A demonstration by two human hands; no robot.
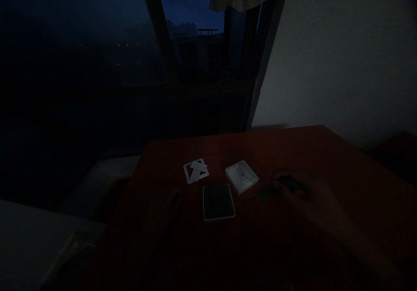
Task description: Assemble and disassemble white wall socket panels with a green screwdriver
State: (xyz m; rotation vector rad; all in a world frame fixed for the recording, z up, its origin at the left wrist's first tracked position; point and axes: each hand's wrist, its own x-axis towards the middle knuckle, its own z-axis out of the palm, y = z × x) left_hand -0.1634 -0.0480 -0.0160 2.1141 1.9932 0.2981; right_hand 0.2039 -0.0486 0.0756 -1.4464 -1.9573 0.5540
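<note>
the right hand's fingers (282,187) pinch a slim green tool (269,192), perhaps a screwdriver, by its dark end; the right hand (309,195) is over the right side of the red-brown table (286,145). the tool's long axis runs leftward and slightly toward the wearer, its thin end pointing at the gap between the white socket plate (242,176) and the dark-faced square (219,202). both lie left of the fingers; the plate is the closer one, just beyond the tool. the left hand (167,206) is nearer the dark-faced square, with its fingers seemingly curled; i cannot tell whether they grip anything. farther off, white strips (198,166) lie across a white square frame (186,173). gloom swallows most of the left hand and the tool's tip, so whether that tip touches the table is unclear.
</note>
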